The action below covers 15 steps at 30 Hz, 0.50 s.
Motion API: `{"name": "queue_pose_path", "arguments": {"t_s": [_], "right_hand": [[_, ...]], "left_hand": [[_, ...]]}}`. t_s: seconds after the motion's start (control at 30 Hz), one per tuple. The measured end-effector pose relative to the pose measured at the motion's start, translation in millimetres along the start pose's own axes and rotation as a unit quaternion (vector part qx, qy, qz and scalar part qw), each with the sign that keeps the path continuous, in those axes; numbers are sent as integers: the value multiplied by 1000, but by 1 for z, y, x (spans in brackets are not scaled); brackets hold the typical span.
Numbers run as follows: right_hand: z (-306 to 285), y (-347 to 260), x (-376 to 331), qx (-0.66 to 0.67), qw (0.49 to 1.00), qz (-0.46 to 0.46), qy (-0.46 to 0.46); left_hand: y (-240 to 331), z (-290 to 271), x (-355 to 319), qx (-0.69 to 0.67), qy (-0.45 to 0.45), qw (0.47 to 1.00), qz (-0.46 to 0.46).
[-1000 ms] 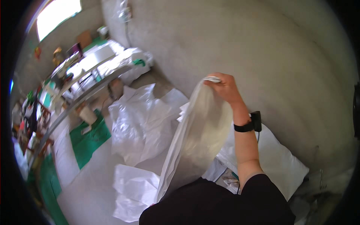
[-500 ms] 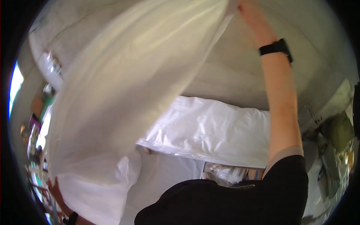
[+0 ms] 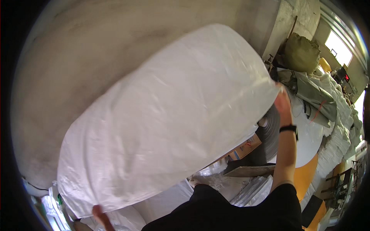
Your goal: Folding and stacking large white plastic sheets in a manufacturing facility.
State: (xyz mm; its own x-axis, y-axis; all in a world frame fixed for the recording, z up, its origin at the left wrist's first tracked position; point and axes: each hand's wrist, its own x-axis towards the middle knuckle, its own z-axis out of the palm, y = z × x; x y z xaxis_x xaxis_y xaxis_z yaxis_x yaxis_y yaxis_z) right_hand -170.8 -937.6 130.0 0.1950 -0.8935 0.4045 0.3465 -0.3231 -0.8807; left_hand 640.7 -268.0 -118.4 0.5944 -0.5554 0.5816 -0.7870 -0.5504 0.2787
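A large white plastic sheet (image 3: 162, 115), smooth with soft creases, spreads in front of me from lower left to upper right. Its right edge is pinched in my right hand (image 3: 283, 103), which has a black band on the wrist. My left hand (image 3: 101, 216), low at the left, is closed at the sheet's near edge; most of its fingers are hidden behind the material. The sheet bulges upward in its far part and covers most of the surface beneath it.
A pale wall (image 3: 77, 54) rises behind. On the right are a large grey roll (image 3: 269, 134), a cardboard box (image 3: 246, 147), a wooden board (image 3: 250, 171), an olive sack (image 3: 302, 53) and heaped white material (image 3: 335, 138). Folded clear plastic (image 3: 252, 190) lies near my body.
My right hand has come down from high up, with the sheet dropping and spreading out. My left hand has shifted inward, and the view has swung toward the right side.
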Motion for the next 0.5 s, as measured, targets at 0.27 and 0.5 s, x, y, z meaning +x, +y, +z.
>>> {"name": "queue_pose_path", "arguments": {"t_s": [0.27, 0.5], "right_hand": [[-159, 168, -131, -574, 667, 448, 159], [62, 263, 16, -796, 600, -75, -14]], "left_hand": [[208, 209, -30, 146, -390, 909, -18], [160, 198, -78, 117, -303, 927, -190]]}}
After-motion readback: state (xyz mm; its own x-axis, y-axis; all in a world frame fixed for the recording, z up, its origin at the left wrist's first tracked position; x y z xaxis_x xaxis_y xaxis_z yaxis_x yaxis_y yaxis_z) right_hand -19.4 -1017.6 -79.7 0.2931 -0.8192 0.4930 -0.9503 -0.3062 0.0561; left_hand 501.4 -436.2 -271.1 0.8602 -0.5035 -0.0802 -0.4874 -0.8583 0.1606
